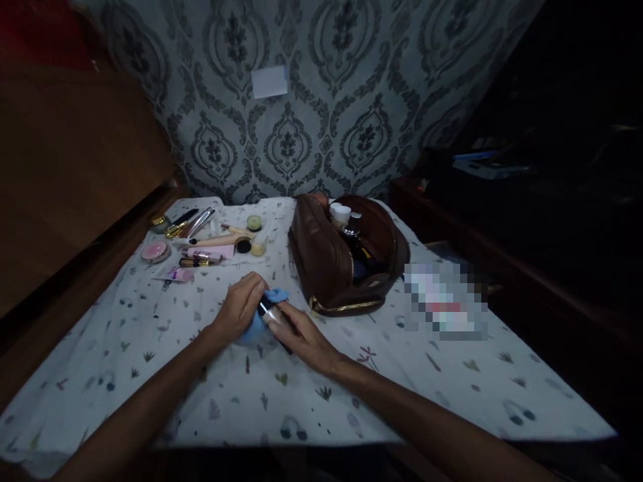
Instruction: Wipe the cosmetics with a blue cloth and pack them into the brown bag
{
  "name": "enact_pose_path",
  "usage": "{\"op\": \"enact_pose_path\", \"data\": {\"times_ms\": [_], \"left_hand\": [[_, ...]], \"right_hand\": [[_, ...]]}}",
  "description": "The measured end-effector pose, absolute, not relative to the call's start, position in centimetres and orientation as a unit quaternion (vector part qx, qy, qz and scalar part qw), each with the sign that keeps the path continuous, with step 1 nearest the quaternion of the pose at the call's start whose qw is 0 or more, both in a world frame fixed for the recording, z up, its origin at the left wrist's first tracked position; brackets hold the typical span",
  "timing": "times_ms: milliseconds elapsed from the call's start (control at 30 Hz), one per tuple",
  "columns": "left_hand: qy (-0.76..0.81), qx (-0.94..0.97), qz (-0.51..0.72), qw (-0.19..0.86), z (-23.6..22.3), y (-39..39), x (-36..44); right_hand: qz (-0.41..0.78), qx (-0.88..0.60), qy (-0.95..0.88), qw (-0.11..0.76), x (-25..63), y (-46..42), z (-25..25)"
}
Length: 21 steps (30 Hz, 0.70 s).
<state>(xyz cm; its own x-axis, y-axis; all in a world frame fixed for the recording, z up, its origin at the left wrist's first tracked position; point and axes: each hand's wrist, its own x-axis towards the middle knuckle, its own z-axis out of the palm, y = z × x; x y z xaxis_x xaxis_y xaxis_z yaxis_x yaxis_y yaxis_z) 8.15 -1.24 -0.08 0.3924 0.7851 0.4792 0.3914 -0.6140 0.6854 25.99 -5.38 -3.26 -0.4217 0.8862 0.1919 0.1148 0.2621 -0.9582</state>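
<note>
A small cosmetic bottle (272, 315) with a dark cap and a pale, shiny body lies tilted between my hands, above the cloth-covered table. My right hand (309, 340) is wrapped round its body. Closed on a light-blue cloth (254, 330), my left hand (241, 309) presses against the bottle's cap end. Part of the cloth is hidden behind the bottle and fingers. Just beyond my right hand stands an unzipped brown cosmetic bag (321, 258). Inside it are white-capped containers (341, 215) and a bottle with a silvery top (352, 224).
Makeup items lie at the back left: a pink compact (155, 252), a pink tube (179, 274), small jars (254, 223), and several brushes and sticks. A blurred-out packet (445, 301) is right of the bag. A patterned wall (286, 144) rises behind the table (211, 408).
</note>
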Motion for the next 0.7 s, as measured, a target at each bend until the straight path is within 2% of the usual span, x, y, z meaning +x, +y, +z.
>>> {"op": "enact_pose_path", "data": {"times_ms": [267, 400, 700], "left_hand": [[0.449, 0.718, 0.427, 0.317, -0.2, -1.5, 8.7], [0.459, 0.735, 0.422, 0.268, 0.1, -1.7, 8.7], [0.419, 0.8, 0.402, 0.149, 0.8, -1.8, 8.1]], "right_hand": [[0.48, -0.36, -0.692, 0.401, 26.0, -5.4, -3.1], [0.478, -0.37, -0.679, 0.417, 25.8, -5.5, -3.3], [0.59, -0.353, -0.591, 0.421, 25.5, -5.7, -3.5]]}}
